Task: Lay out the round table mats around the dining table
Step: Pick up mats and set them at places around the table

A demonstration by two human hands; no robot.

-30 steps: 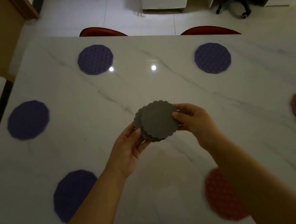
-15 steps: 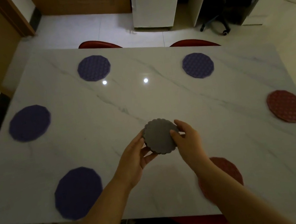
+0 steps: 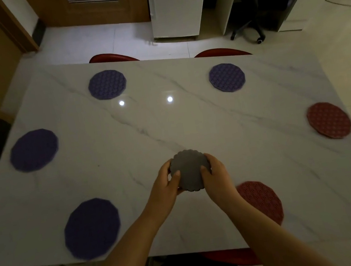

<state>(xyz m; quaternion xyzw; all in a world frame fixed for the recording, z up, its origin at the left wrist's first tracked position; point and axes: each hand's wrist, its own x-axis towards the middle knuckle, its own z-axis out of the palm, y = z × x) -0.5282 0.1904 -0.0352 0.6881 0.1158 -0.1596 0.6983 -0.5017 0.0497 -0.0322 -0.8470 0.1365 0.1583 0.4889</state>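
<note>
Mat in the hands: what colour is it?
The held mat is plain grey with a scalloped edge; head view.

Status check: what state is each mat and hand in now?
Grey mat, held between both hands over the table.
Left hand, gripping the grey mat's left edge.
Right hand, gripping its right edge.
Far-left purple mat, flat on table.
Far-right purple mat, flat.
Left-end purple mat, flat.
Near-left purple mat, flat.
Right-end red mat, flat.
Near-right red mat, flat, partly hidden by the right forearm.
</note>
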